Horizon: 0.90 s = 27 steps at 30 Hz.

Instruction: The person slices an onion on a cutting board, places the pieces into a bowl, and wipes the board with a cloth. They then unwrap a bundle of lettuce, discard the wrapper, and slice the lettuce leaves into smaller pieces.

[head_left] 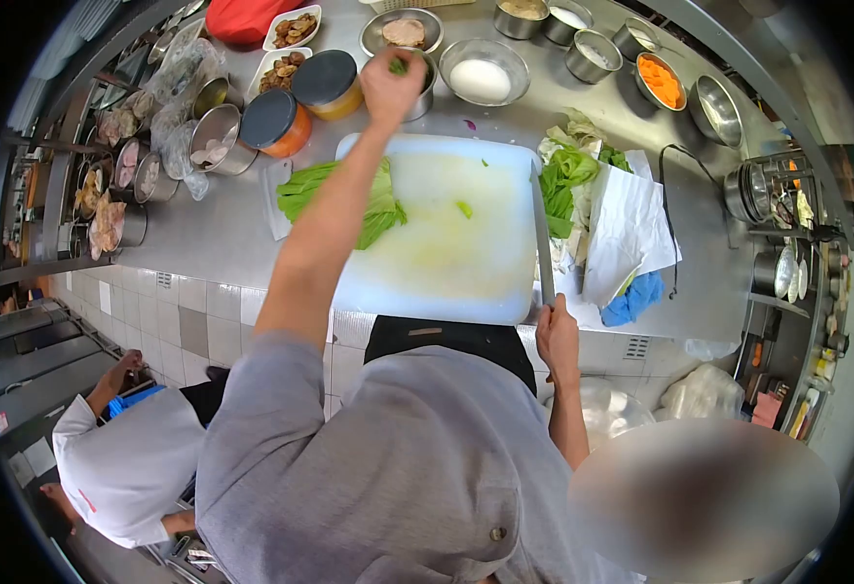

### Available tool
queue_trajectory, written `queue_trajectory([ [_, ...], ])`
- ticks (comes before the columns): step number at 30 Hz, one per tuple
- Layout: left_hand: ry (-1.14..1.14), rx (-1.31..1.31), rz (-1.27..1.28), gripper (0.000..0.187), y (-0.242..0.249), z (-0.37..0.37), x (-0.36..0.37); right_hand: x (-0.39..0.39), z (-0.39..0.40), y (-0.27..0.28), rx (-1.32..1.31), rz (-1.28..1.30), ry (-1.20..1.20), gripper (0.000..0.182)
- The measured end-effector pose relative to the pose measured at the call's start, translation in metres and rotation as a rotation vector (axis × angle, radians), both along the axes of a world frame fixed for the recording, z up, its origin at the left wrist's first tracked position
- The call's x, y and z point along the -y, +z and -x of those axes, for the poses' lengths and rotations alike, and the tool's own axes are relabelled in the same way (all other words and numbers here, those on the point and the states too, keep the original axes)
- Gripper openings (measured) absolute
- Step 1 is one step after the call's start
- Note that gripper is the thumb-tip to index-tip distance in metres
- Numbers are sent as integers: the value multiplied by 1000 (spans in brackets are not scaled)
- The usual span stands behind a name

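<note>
My left hand reaches across the board, closed around a small bunch of chopped greens at the mouth of a metal container. My right hand grips a knife, its blade lying along the right edge of the white cutting board. Long green leaves lie on the board's left side, partly behind my left forearm. A small green scrap sits near the middle of the board.
Lidded tubs, a bowl of white contents and a bowl of orange pieces stand at the back. Leafy trimmings and white paper lie right of the board. A person in white is at lower left.
</note>
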<state>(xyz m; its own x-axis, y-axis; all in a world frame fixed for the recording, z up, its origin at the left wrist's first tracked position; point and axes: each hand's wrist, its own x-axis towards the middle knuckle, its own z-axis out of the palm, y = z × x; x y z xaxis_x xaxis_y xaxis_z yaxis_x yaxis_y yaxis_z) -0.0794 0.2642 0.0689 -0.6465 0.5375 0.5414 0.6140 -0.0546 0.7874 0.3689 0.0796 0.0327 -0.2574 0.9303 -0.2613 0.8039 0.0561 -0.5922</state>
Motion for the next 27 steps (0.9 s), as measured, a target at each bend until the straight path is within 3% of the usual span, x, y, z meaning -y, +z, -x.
queue_trajectory([
  [1,42,89,58,26,10,13,-8,0,1,0,-5,-3,-5,16],
  [4,-249,-15,667,39,-7,53,-22,2,2,3,-11,-35,-7,16],
  [7,-343,-69,722,46,-3,70,-17,4,6,20,21,-19,-11,15],
  [9,-276,-49,497,39,4,77,-7,8,10,32,-14,-18,-11,14],
  [11,-284,8,555,30,23,80,12,12,14,39,-56,-37,11,14],
  [14,-600,-152,810,23,16,93,49,13,20,50,-46,24,129,14],
  [16,-798,-108,1013,33,13,78,83,14,20,46,-56,64,226,13],
  [18,-922,-369,850,53,4,58,120,13,19,37,-51,75,290,13],
  [21,-882,-634,1089,65,-3,29,155,8,15,25,-36,74,303,15],
  [27,-726,-969,1088,45,7,28,174,-11,-4,16,-70,-11,120,18],
])
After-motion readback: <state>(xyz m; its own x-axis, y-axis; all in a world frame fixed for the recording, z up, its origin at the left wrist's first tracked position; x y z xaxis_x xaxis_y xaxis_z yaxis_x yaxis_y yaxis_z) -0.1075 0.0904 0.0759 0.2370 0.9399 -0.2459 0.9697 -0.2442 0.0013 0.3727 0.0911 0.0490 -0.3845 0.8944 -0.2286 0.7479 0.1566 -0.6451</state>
